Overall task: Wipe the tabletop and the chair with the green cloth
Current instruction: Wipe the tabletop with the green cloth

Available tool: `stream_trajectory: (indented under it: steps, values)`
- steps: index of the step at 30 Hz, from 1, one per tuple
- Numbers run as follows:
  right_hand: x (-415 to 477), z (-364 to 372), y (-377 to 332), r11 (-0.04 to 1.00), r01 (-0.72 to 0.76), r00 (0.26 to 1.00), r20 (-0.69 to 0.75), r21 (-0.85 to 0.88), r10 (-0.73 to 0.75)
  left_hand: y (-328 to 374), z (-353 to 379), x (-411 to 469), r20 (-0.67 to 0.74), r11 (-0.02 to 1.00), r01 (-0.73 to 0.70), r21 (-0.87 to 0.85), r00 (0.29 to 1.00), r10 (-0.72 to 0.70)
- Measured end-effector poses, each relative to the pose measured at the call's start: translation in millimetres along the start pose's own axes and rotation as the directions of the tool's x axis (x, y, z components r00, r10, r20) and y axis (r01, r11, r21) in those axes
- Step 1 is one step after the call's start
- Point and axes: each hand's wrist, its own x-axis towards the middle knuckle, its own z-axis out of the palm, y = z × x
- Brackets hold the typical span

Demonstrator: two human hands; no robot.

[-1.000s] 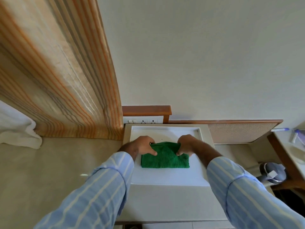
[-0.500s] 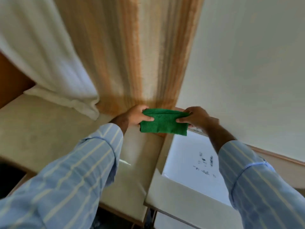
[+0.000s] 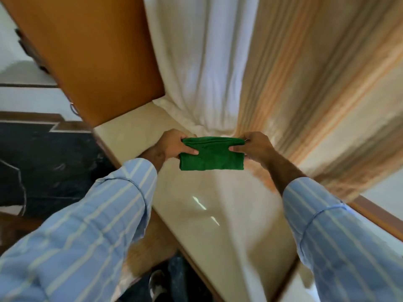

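A folded green cloth (image 3: 212,156) hangs in the air between my two hands, above a glossy beige tabletop (image 3: 218,214). My left hand (image 3: 172,144) pinches the cloth's upper left corner. My right hand (image 3: 253,146) pinches its upper right corner. The cloth's lower edge hangs free and does not touch the surface. Both arms wear blue striped sleeves. I cannot make out a chair.
A white curtain (image 3: 196,62) and a striped orange-beige curtain (image 3: 316,83) hang down to the tabletop's far edge. A brown wooden panel (image 3: 91,57) stands at the far left. Dark patterned floor (image 3: 43,160) lies left of the tabletop, whose wooden edge (image 3: 196,264) runs diagonally below.
Both hands lifted the cloth off the white table and carried it left; the view swung left with them, so the cloth now hangs over the beige tabletop by the curtains.
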Motion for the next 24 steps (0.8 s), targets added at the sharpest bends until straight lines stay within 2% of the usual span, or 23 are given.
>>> stream_trajectory:
  steps: [6, 11, 15, 18, 21, 24]
  values:
    - [78, 126, -45, 0.99, -0.065, 0.995, 0.08, 0.122, 0.055, -86, -95, 50, -0.051, 0.995, 0.093, 0.048, 0.995, -0.091]
    - [115, 219, -48, 0.959, -0.217, 0.97, 0.153, 0.182, 0.19, -171, -135, 81, -0.064, 0.987, 0.159, 0.003, 0.985, -0.159]
    - [128, 279, -32, 0.932, -0.319, 0.939, 0.188, 0.169, 0.287, -231, -139, 100, -0.06, 0.967, 0.257, 0.0, 0.965, -0.256]
    - [139, 316, -14, 0.944, -0.322, 0.925, 0.235, 0.073, 0.298, -263, -134, 117, -0.095, 0.943, 0.302, 0.141, 0.952, -0.29]
    - [149, 341, 7, 0.971, -0.231, 0.944, 0.225, -0.066, 0.24, -276, -124, 138, -0.261, 0.887, 0.307, 0.345, 0.939, -0.224]
    - [155, 343, 31, 0.964, -0.088, 0.996, 0.006, -0.253, 0.092, -272, -92, 137, -0.33, 0.847, 0.198, 0.494, 0.944, -0.028]
